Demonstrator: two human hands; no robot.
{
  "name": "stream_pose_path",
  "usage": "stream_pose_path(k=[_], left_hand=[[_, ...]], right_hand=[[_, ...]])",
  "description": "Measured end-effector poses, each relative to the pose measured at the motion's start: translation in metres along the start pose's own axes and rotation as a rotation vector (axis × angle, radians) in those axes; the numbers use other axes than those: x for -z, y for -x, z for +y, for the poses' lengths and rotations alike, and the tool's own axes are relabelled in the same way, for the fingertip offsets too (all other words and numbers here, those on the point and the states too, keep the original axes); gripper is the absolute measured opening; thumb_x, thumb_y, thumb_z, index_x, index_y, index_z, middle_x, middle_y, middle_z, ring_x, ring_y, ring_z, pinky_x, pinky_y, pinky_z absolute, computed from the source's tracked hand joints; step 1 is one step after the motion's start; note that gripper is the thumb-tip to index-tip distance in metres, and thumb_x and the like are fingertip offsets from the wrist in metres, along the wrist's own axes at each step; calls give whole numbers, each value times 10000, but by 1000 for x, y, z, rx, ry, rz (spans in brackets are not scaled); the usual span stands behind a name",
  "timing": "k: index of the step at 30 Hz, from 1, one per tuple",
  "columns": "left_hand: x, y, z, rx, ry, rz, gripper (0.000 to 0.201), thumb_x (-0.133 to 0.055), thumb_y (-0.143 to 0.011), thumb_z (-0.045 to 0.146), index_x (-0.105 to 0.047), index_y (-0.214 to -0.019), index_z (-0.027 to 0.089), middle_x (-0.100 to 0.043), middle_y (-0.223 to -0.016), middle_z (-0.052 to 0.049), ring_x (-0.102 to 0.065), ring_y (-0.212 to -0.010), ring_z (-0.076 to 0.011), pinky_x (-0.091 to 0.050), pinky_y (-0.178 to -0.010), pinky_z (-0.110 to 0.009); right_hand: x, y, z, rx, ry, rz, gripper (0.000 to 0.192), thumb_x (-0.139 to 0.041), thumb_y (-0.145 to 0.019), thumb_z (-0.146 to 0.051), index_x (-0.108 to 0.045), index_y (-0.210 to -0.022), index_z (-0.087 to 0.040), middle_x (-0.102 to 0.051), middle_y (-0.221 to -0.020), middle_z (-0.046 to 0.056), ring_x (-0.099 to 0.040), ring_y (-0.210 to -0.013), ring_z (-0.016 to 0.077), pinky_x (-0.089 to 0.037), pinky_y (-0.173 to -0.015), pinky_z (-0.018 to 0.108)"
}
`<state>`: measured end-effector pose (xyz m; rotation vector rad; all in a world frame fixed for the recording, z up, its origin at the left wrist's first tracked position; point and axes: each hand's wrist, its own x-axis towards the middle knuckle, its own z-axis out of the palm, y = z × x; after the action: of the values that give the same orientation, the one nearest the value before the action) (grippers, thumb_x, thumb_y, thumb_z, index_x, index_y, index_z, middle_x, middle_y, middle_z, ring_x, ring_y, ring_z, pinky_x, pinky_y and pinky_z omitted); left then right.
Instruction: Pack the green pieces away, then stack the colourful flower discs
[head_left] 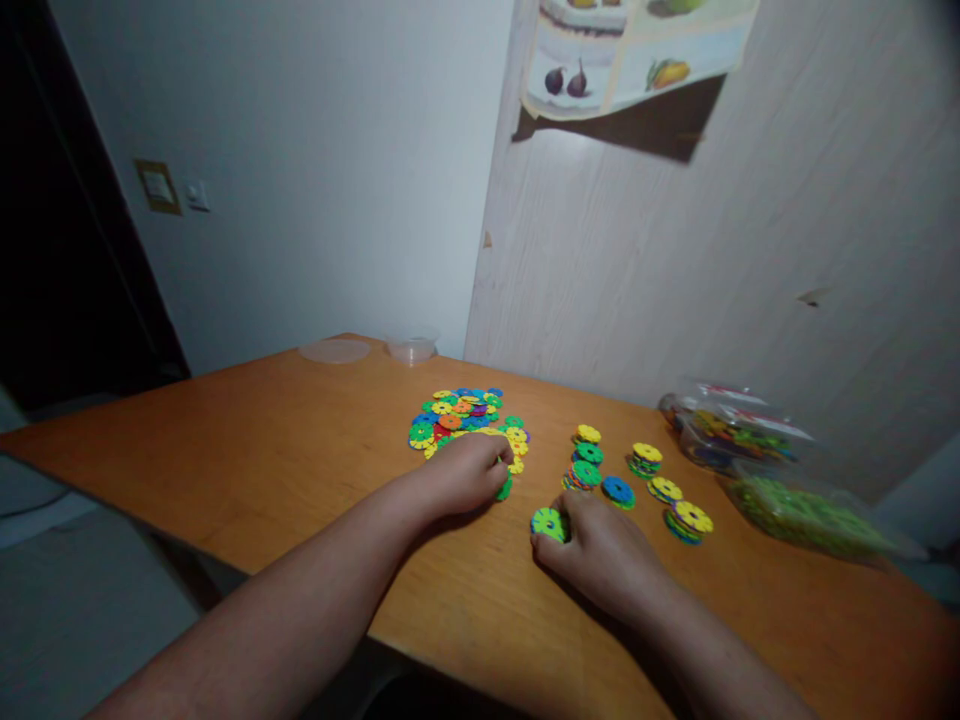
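My right hand (604,550) is closed around a green notched plastic disc (550,525), gripped between thumb and fingers just above the tabletop; whether more discs sit under it I cannot tell. At the near edge of a loose pile of coloured discs (450,422), my left hand (469,472) has its fingers pinched on another green disc (504,488), partly hidden by them. Beyond my right hand stand several small stacks, among them a green-topped stack (586,473), a blue-topped stack (619,490) and a yellow-topped stack (691,517).
Clear plastic packs of coloured pieces (739,435) and a pack of green pieces (810,515) lie at the right of the wooden table (247,450). A clear bowl (411,346) and a flat clear lid (334,351) are at the back, near the wall.
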<state>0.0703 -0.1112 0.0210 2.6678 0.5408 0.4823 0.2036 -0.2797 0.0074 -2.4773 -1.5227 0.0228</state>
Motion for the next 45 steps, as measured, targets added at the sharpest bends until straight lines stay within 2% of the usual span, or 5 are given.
stream_pose_path(k=[12,20,26,33,45], left_hand=[[-4,4,9,-82,10,-147,185,-484,-839,210,-664,-876,200,-714,-882,-43,-619,-763,-171,-410,-639,-246],[-3,5,13,-97,2,-164,180,-478,-847,223,-655,-872,204,-707,-873,-46,-613,-752,-174,-387,-615,-253],[-5,5,12,-115,14,-147,176,-474,-842,208,-649,-859,200,-702,-851,-43,-610,-741,-172,-376,-608,-255],[-8,4,10,-118,6,-142,166,-482,-852,225,-646,-856,199,-700,-857,-47,-610,-752,-177,-382,-623,-258],[-8,3,10,-134,4,-156,162,-476,-867,218,-633,-835,195,-697,-845,-42,-605,-745,-171,-377,-623,-257]], right_hand=[[11,11,3,-108,81,-24,256,-570,-789,-460,-628,-815,-213,-714,-842,94,-629,-725,231,-245,-561,307],[18,15,46,-298,66,-38,308,-533,-825,-494,-628,-827,-202,-714,-881,117,-657,-777,241,-314,-574,290],[19,8,65,-347,73,-14,356,-499,-845,-533,-622,-843,-199,-717,-909,134,-668,-841,268,-344,-587,292],[15,2,69,-320,63,9,390,-508,-864,-549,-637,-875,-181,-716,-909,146,-658,-841,261,-340,-598,289],[20,-1,87,-195,9,-34,325,-599,-830,-495,-671,-896,-186,-688,-829,67,-613,-756,202,-340,-623,273]])
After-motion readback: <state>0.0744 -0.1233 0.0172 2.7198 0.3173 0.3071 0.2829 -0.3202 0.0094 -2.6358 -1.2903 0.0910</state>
